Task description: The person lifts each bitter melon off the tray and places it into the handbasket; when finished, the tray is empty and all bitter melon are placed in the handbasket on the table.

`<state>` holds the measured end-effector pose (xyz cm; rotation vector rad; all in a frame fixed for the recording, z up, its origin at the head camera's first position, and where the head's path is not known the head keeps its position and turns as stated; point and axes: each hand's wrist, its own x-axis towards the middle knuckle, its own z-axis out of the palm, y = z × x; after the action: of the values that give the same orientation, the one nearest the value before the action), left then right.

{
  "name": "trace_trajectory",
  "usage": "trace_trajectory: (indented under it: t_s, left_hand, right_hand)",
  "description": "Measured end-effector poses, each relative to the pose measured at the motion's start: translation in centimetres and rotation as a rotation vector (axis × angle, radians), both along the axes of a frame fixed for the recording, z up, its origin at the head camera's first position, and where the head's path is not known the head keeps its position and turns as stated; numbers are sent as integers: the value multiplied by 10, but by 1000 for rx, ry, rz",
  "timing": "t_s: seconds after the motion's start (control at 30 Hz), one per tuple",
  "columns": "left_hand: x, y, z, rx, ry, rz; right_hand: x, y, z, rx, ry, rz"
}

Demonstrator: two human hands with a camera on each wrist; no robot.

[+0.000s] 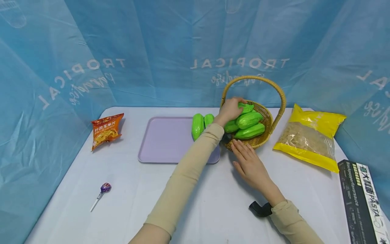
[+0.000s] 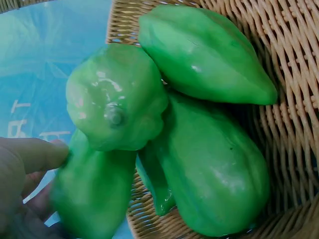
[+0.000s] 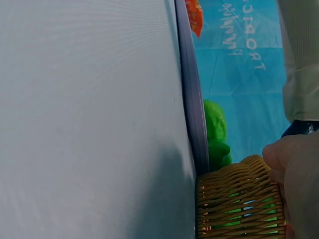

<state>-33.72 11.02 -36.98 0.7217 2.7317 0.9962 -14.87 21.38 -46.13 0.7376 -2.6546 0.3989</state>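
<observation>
A wicker basket [image 1: 266, 115] with a tall handle holds several glossy green papayas [image 1: 250, 131]. Over its left rim reaches my left hand [image 1: 230, 110], its fingers bent round a green papaya [image 2: 94, 194] at the pile's edge. In the left wrist view the fingers lie along that papaya's left side, and another papaya [image 2: 117, 97] sits above it, end toward the camera. My right hand [image 1: 250, 164] rests straight fingers against the basket's front rim. Left of the basket, two more papayas [image 1: 198, 126] lie on a lilac tray [image 1: 169, 140], partly behind the left forearm.
An orange snack bag [image 1: 106, 130] stands at the far left, with a wrapped lollipop [image 1: 102, 194] in front of it. On the right are a yellow bag of dry food [image 1: 309, 137] and a black pasta box [image 1: 362, 203]. Blue printed curtain [image 1: 170, 51] surrounds the white table.
</observation>
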Motion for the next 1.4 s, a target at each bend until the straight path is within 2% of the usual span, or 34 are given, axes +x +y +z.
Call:
trace_trajectory:
  t_s: [0.2, 0.4, 0.53, 0.7, 0.9, 0.97, 1.13, 1.3, 1.4]
  left_hand:
    - [-4, 2, -3, -65, -63, -32]
    - [-4, 1, -1, -116, -90, -61]
    - [-1, -1, 1, -111, -79, -85]
    - [6, -2, 13, -61, -21, -122]
    - [20, -7, 37, 1, 87, -191]
    - [26, -12, 45, 26, 101, -202]
    - [33, -24, 57, 100, 129, -180]
    - [33, -41, 60, 196, 130, -138]
    - [34, -53, 57, 261, 134, -106]
  right_hand:
    - [1, 0, 1, 1, 3, -2]
    - [0, 0, 0, -4, 4, 6]
    - [0, 0, -1, -3, 12, 9]
    - [-1, 1, -2, 0, 28, 9]
    - [-1, 1, -3, -2, 23, 8]
    - [-1, 1, -3, -1, 27, 5]
    - [-1, 0, -3, 3, 31, 1]
    - [0, -1, -1, 5, 11, -7]
    - [0, -1, 0, 3, 6, -8]
